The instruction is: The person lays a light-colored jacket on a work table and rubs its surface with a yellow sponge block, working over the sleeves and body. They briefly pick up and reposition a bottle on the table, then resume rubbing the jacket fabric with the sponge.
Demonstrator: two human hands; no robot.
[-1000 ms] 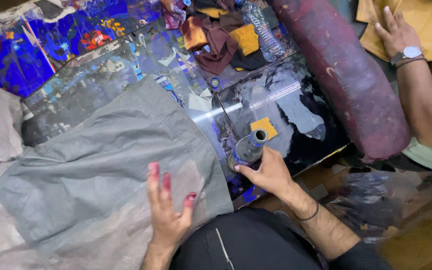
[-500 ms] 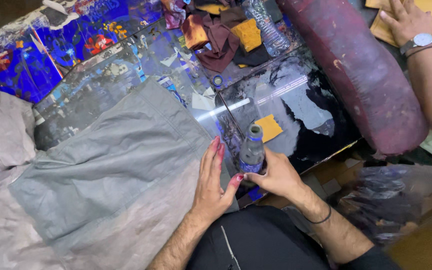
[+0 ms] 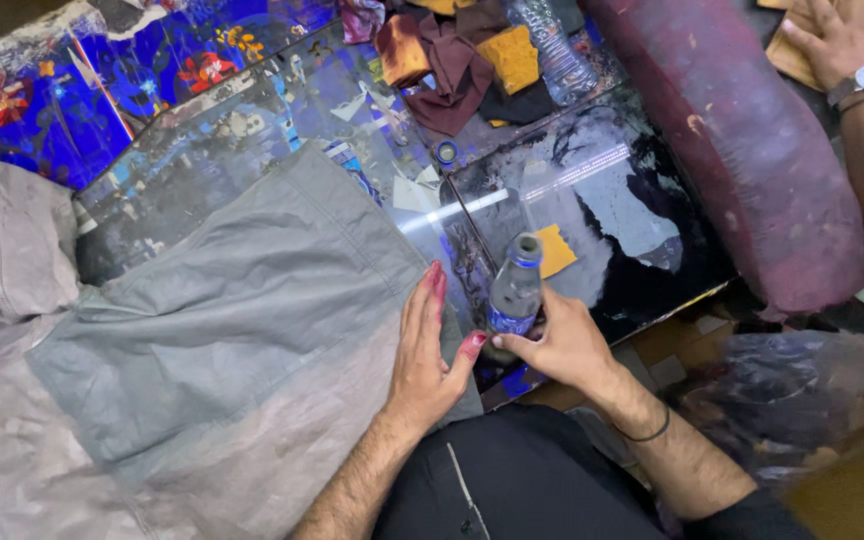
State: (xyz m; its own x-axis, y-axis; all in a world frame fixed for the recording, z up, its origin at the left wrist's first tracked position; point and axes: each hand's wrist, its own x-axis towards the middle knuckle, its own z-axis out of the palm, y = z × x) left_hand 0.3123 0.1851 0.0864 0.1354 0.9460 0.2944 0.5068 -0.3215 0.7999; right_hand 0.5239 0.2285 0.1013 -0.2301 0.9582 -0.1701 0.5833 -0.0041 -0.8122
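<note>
My right hand (image 3: 564, 345) grips a small plastic bottle (image 3: 515, 293) with a blue label, standing upright and uncapped on the glass-topped table (image 3: 602, 200). My left hand (image 3: 425, 350) lies flat, fingers together and stained red at the tips, on the right edge of a grey garment (image 3: 242, 300) spread over the table. A yellow sponge piece (image 3: 555, 250) lies just behind the bottle.
A dark red padded roll (image 3: 742, 150) lies at the right. Another person's hand with a wristwatch (image 3: 847, 50) rests at the top right. Brown and yellow rags (image 3: 457, 60), a clear bottle (image 3: 552, 50) and a blue cap (image 3: 446, 152) sit at the back.
My left hand moved right across the garment, from its lower middle to its right edge beside the bottle. The bottle, tilted low a second ago, now stands upright in my right hand.
</note>
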